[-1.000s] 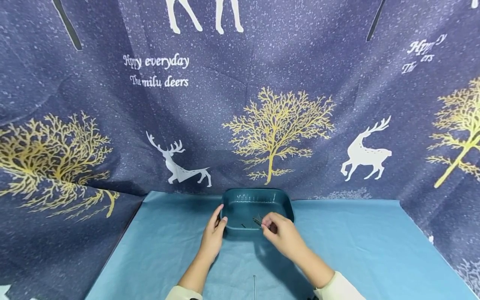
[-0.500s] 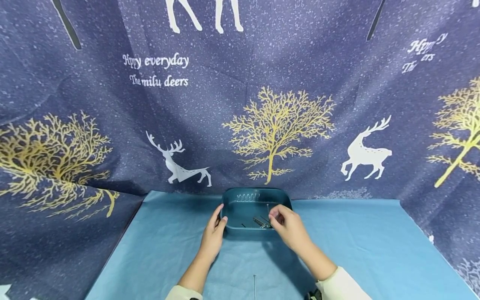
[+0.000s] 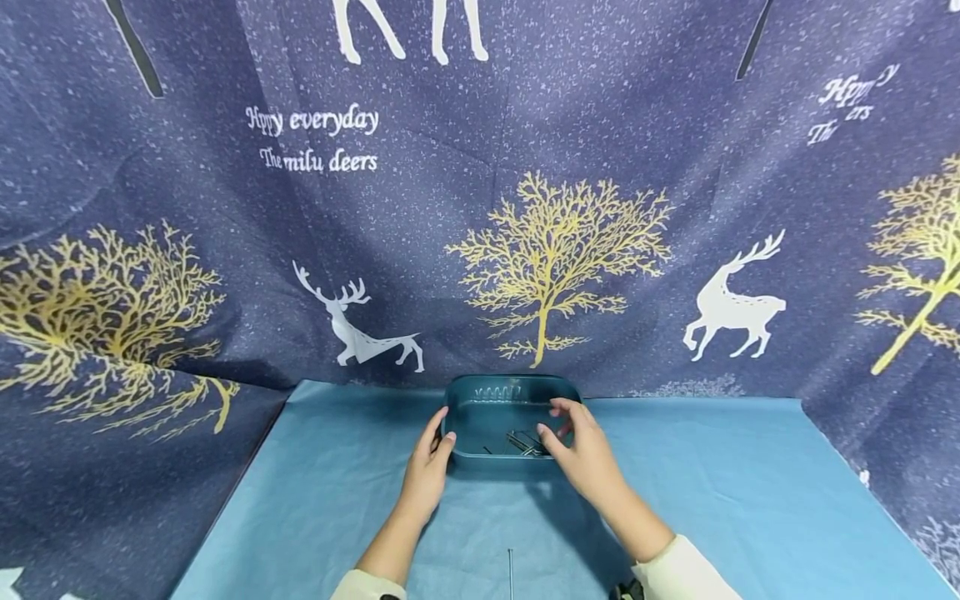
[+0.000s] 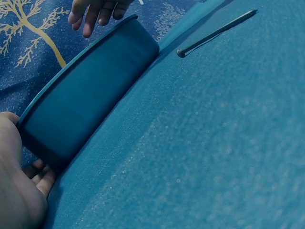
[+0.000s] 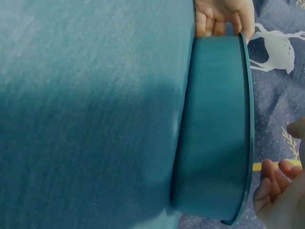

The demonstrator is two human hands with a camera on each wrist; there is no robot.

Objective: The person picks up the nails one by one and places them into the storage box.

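A teal rectangular plastic tray (image 3: 495, 467) stands at the table's far edge, with several long thin nails (image 3: 521, 442) inside near its front wall. My left hand (image 3: 426, 471) holds the tray's left end, thumb by the rim; in the right wrist view the left hand's fingers (image 5: 217, 26) bend around that end. Over the tray's right side, my right hand (image 3: 581, 450) hovers with thumb and fingers apart and nothing between them. One more nail (image 4: 217, 34) lies on the cloth in front of the tray, also visible at the head view's bottom edge.
A light blue cloth (image 3: 720, 492) covers the table. Right behind the tray hangs a dark blue curtain (image 3: 465, 208) printed with deer and yellow trees.
My right hand was pinching nails over the tray; it has let them go, moved slightly right and spread its fingers. The nails now lie in the tray. My left hand has stayed put.
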